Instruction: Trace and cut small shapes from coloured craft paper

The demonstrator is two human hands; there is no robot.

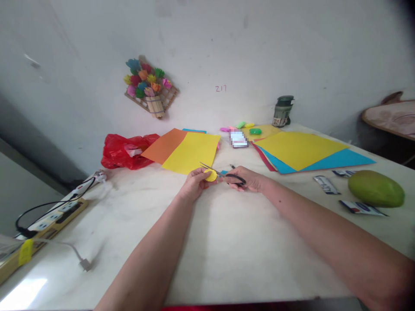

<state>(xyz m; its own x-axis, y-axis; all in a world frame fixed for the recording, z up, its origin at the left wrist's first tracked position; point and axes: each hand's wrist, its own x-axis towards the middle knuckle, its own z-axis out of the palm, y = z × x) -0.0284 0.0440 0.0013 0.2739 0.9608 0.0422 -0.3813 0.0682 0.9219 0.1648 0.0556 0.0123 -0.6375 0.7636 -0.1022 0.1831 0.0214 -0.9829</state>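
Note:
Between the fingers of my left hand (193, 183) is a small round piece of yellow paper (210, 175), pinched at its left side. My right hand (246, 178) is closed round the black handles of a pair of scissors (236, 179). The blades point left and stand a little apart, right at the edge of the yellow disc. A small blue scrap (223, 172) shows just behind the scissors. Beyond my hands lie a yellow sheet (193, 151) and an orange sheet (167, 144).
A red plastic bag (119, 151) and a power strip (61, 216) lie left. Behind are a phone (238, 139), several highlighters (240, 125) and a dark bottle (283, 111). Rightward are yellow paper (298, 147), blue paper (343, 160), a green fruit (376, 188) and small packets (326, 185).

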